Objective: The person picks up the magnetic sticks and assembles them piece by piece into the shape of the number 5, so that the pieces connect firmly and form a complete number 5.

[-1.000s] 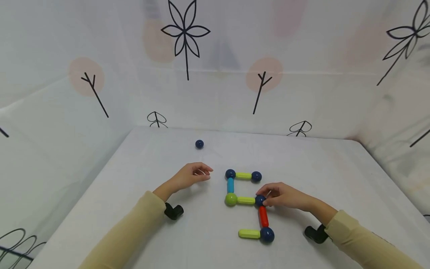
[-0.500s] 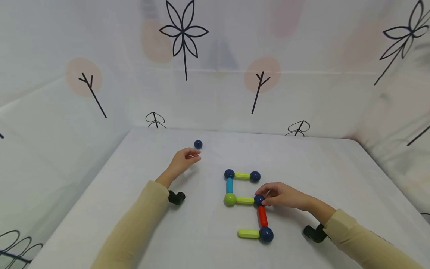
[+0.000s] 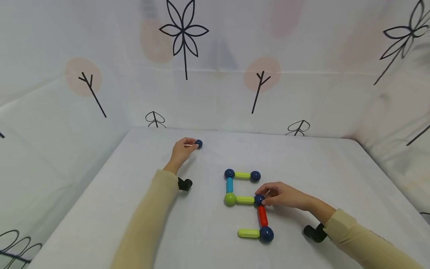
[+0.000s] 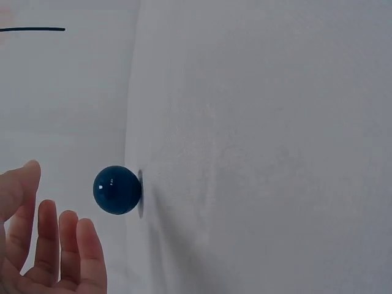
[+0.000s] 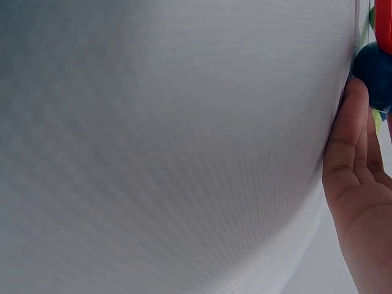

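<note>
A loose dark blue ball rests on the white tabletop near its far edge. My left hand is right beside it; in the left wrist view the fingers are spread, with a gap before the ball. With thumb and fingertips, my right hand holds another blue ball at a joint of a stick-and-ball figure. That joint links a lime stick and a red stick. The right wrist view shows fingers against this ball, partly cut off.
The figure goes on through a green ball, a blue stick, more blue balls and an upper lime stick. Nearest me are a blue ball and a lime stick. A patterned cloth stands behind.
My left hand has moved forward across the table, up to the loose blue ball. My right hand has stayed at the figure's joint, and the figure keeps its shape.
</note>
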The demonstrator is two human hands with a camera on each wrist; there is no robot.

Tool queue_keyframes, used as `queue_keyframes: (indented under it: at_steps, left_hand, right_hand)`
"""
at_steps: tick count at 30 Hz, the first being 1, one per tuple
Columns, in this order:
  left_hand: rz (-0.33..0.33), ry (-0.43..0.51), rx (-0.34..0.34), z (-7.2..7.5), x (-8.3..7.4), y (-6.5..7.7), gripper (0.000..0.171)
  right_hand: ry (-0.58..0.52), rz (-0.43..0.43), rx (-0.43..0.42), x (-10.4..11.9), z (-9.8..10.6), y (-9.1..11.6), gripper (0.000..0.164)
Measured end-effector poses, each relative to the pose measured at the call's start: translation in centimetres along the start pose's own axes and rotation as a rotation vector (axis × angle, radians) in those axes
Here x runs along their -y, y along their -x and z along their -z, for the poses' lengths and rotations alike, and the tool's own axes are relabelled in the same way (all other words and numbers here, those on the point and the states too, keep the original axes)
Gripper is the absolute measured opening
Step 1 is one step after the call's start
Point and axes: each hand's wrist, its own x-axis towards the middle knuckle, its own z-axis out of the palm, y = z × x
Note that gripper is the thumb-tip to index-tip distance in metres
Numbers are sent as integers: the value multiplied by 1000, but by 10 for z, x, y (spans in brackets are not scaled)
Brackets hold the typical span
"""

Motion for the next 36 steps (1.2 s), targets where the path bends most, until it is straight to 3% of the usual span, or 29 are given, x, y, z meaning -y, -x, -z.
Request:
queue_keyframes:
  at_steps: [12,25,36]
  left_hand:
    - [26,-7,-49,-4,6,-12,29]
    - [27,-1,-67,-21,7,-31,31]
    - [15,-75,-32,-24,7,-31,41]
  right_hand:
    - [11,1,-3,0,0,-2,32]
    - [6,-3,-4,1,2,0,34]
    - [-12,13,5,1,2,2,33]
